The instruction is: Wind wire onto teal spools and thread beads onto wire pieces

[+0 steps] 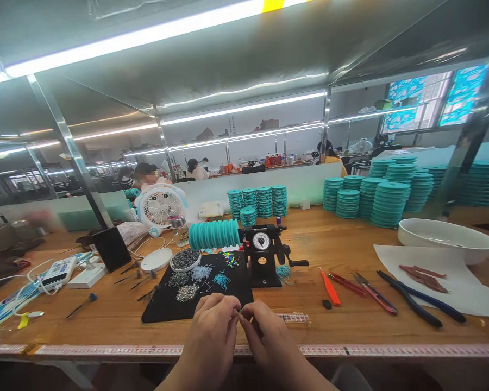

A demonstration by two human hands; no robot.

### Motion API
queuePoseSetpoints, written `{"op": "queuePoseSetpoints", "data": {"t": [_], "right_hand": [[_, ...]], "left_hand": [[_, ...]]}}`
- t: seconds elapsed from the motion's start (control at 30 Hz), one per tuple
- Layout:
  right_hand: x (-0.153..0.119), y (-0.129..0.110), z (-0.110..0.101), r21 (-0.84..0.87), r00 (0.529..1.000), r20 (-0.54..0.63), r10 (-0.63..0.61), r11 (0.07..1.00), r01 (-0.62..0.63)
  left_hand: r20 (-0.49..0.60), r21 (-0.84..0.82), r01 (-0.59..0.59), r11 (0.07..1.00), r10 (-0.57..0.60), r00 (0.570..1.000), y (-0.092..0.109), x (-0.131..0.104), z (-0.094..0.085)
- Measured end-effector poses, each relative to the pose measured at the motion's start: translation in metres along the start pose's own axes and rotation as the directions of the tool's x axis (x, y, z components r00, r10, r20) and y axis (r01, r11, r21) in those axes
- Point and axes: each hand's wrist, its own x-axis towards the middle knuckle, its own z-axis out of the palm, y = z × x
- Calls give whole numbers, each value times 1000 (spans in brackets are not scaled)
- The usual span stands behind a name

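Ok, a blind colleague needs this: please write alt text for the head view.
A left hand and right hand are held together over a wooden workbench, anything between them too small to make out. Beyond them are a black mat with small parts and a black crank device carrying teal discs; pliers lie to the right.

I'm looking in on a workshop here, no doubt about it! There's a wooden table [309,290], measuring tape [391,351] running along its near edge, a hand-cranked machine [263,258] with a dial out in the middle, pliers [411,291] toward the right edge, and stacks of teal spools [391,203] crowding the far edge! Beyond that I've got people [198,170] at further workstations, under rows of strip lights [244,107]!
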Motion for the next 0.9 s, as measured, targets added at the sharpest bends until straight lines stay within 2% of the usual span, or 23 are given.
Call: {"op": "queuePoseSetpoints", "data": {"t": [0.3,0.5,0.77,0.83,0.9], "right_hand": [[-1,3,-3,-5,997,70,-34,999,35],[1,-4,-11,63,990,137,22,998,-31],[2,-8,-14,139,982,158,103,982,-125],[0,-3,-11,131,987,137,85,986,-103],[-1,4,-6,100,997,79,10,995,-18]], "left_hand": [[52,-45,2,999,1,999,-1,3,-1],[92,-90,9,996,-1,996,-4,3,-4],[145,-136,40,990,-20,989,-4,4,-8],[161,-138,63,988,-40,986,-3,4,-9],[177,-134,78,988,-54,983,-1,5,-9]]}}
